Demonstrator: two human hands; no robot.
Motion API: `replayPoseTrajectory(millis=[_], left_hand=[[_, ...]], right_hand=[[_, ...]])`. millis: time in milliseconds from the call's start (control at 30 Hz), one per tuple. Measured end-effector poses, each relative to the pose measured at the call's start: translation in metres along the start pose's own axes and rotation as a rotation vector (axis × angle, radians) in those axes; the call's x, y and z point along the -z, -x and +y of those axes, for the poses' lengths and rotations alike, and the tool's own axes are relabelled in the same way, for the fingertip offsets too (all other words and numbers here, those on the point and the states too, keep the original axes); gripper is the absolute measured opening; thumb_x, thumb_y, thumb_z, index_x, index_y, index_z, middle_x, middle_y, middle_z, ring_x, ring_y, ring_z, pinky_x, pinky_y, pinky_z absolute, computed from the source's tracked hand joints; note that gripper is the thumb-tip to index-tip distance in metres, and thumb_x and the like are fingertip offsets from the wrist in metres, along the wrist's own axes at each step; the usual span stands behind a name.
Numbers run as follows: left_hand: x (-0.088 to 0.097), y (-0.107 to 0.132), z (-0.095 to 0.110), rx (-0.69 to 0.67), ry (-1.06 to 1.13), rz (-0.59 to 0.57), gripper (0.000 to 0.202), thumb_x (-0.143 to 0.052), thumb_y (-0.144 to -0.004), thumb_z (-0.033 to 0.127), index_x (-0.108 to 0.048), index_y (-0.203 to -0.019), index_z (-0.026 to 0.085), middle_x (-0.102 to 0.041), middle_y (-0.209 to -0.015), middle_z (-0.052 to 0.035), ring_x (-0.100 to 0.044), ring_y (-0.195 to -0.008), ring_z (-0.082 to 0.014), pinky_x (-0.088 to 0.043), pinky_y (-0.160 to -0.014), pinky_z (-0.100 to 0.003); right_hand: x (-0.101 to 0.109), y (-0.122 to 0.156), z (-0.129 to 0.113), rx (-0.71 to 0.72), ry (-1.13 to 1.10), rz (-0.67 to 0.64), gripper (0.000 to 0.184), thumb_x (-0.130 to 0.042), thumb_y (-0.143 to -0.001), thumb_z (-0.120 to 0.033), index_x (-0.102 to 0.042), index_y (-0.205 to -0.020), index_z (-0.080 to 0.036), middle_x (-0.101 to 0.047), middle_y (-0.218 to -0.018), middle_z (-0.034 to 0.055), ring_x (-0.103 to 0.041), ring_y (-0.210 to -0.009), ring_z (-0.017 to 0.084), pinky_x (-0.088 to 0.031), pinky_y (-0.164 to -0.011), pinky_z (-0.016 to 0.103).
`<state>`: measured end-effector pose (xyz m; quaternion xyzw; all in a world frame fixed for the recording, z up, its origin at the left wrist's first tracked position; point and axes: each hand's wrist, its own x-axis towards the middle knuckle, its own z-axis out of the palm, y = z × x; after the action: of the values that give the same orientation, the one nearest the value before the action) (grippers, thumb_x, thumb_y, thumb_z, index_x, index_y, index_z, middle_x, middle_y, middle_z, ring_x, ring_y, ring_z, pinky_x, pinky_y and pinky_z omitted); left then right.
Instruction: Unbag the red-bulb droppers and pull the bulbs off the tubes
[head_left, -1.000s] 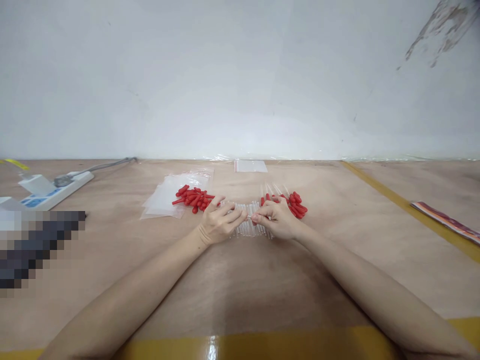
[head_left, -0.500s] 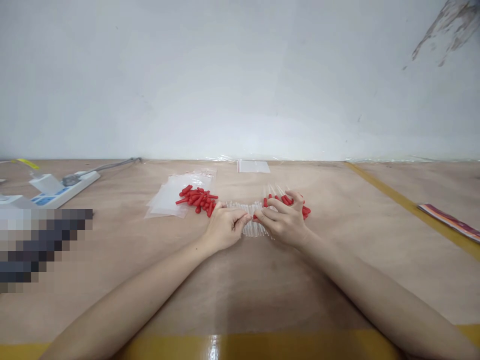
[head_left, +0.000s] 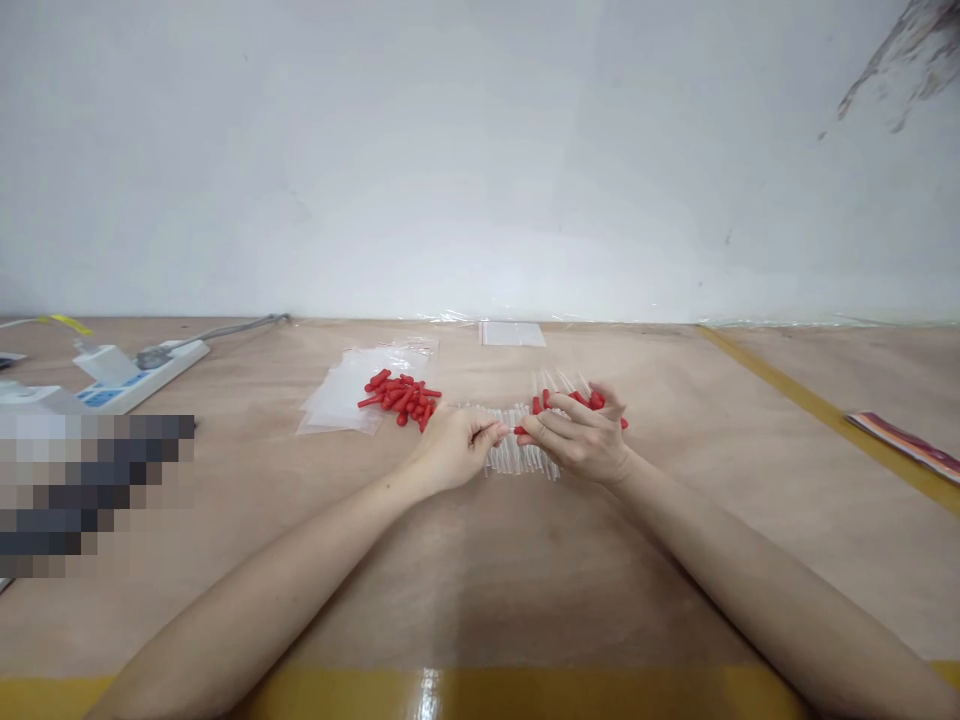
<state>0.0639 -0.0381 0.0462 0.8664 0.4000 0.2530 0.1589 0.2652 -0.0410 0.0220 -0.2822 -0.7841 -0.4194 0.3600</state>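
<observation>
Over a row of clear glass dropper tubes (head_left: 514, 458), my left hand (head_left: 457, 445) pinches what looks like one thin clear tube, mostly hidden by the fingers. My right hand (head_left: 585, 435) grips a red rubber bulb (head_left: 520, 431), whose end faces the left fingertips. The tube and bulb meet or nearly meet; I cannot tell how far one sits in the other. Behind the right hand lie several tubes fitted with red bulbs, partly covered by its fingers. Left of my left hand is a pile of loose red bulbs (head_left: 401, 395).
Clear plastic bags (head_left: 330, 395) lie under and beside the bulb pile. A small stack of white bags (head_left: 514, 334) rests near the wall. At left are a power strip (head_left: 142, 378) with plugs and a pixelated dark object. A printed packet (head_left: 904, 445) lies at far right.
The view has shifted slightly, moving things a little to the right. My right fingers have come closer together around the bulb, while my left hand keeps its pinch.
</observation>
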Motion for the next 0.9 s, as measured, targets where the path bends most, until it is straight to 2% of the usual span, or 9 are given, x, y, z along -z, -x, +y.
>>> replayPoseTrajectory(millis=[100, 233, 333, 433, 533, 633, 767, 900], left_hand=[[-0.004, 0.001, -0.007, -0.316, -0.325, 0.222, 0.034, -0.040, -0.089, 0.030, -0.054, -0.061, 0.016, -0.051, -0.053, 0.0045, -0.040, -0.051, -0.0076, -0.028, -0.072, -0.029], [-0.007, 0.001, -0.018, -0.630, -0.637, 0.465, 0.026, -0.046, -0.088, 0.029, -0.053, -0.066, 0.017, -0.050, -0.052, 0.0055, -0.042, -0.050, -0.0074, -0.029, -0.072, -0.028], [-0.003, 0.000, -0.023, -0.789, -0.783, 0.565, 0.020, -0.051, -0.086, 0.031, -0.054, -0.071, 0.018, -0.047, -0.051, 0.0066, -0.042, -0.050, -0.0070, -0.030, -0.068, -0.026], [0.002, -0.001, -0.023, -0.901, -0.843, 0.608, 0.016, -0.055, -0.083, 0.031, -0.056, -0.074, 0.018, -0.046, -0.051, 0.0075, -0.041, -0.048, -0.0061, -0.030, -0.063, -0.025], [0.005, -0.001, -0.022, -0.965, -0.851, 0.620, 0.015, -0.057, -0.082, 0.030, -0.056, -0.073, 0.018, -0.046, -0.051, 0.0073, -0.041, -0.048, -0.0060, -0.028, -0.059, -0.025], [0.005, -0.001, -0.022, -0.983, -0.841, 0.619, 0.016, -0.057, -0.082, 0.030, -0.056, -0.073, 0.017, -0.046, -0.052, 0.0070, -0.042, -0.050, -0.0060, -0.028, -0.058, -0.025], [0.000, 0.000, -0.023, -0.909, -0.789, 0.591, 0.016, -0.056, -0.083, 0.030, -0.055, -0.074, 0.017, -0.045, -0.051, 0.0073, -0.040, -0.049, -0.0063, -0.030, -0.062, -0.025], [-0.005, 0.001, -0.025, -0.824, -0.730, 0.550, 0.014, -0.054, -0.084, 0.028, -0.054, -0.075, 0.018, -0.047, -0.051, 0.0073, -0.041, -0.050, -0.0069, -0.032, -0.070, -0.026]], right_hand=[[-0.002, 0.000, 0.000, -0.109, -0.176, -0.114, 0.018, -0.052, -0.084, -0.036, -0.062, -0.074, -0.024, -0.058, -0.053, -0.0079, -0.055, -0.073, 0.010, -0.009, -0.097, 0.040], [0.000, -0.002, 0.003, -0.234, -0.469, -0.301, 0.021, -0.050, -0.084, -0.037, -0.065, -0.073, -0.026, -0.060, -0.055, -0.0058, -0.054, -0.075, 0.012, -0.009, -0.096, 0.041], [0.004, -0.006, 0.007, -0.298, -0.665, -0.441, 0.026, -0.048, -0.085, -0.038, -0.066, -0.072, -0.025, -0.059, -0.057, -0.0041, -0.053, -0.076, 0.012, -0.012, -0.095, 0.040], [0.007, -0.009, 0.011, -0.338, -0.866, -0.584, 0.033, -0.047, -0.085, -0.042, -0.064, -0.066, -0.022, -0.057, -0.055, -0.0039, -0.051, -0.073, 0.012, -0.014, -0.095, 0.039], [0.009, -0.010, 0.014, -0.387, -1.024, -0.696, 0.037, -0.045, -0.085, -0.044, -0.062, -0.063, -0.020, -0.056, -0.054, -0.0042, -0.050, -0.071, 0.011, -0.013, -0.097, 0.039], [0.011, -0.012, 0.015, -0.399, -1.095, -0.743, 0.035, -0.044, -0.086, -0.044, -0.063, -0.068, -0.021, -0.058, -0.056, -0.0043, -0.051, -0.070, 0.011, -0.013, -0.096, 0.039], [0.017, -0.017, 0.010, -0.364, -0.903, -0.674, 0.032, -0.045, -0.085, -0.042, -0.063, -0.069, -0.021, -0.059, -0.059, -0.0038, -0.051, -0.067, 0.010, -0.014, -0.093, 0.037], [0.018, -0.018, -0.002, -0.303, -0.715, -0.551, 0.026, -0.048, -0.084, -0.042, -0.064, -0.085, -0.022, -0.062, -0.066, -0.0008, -0.052, -0.067, 0.011, -0.020, -0.085, 0.034]])
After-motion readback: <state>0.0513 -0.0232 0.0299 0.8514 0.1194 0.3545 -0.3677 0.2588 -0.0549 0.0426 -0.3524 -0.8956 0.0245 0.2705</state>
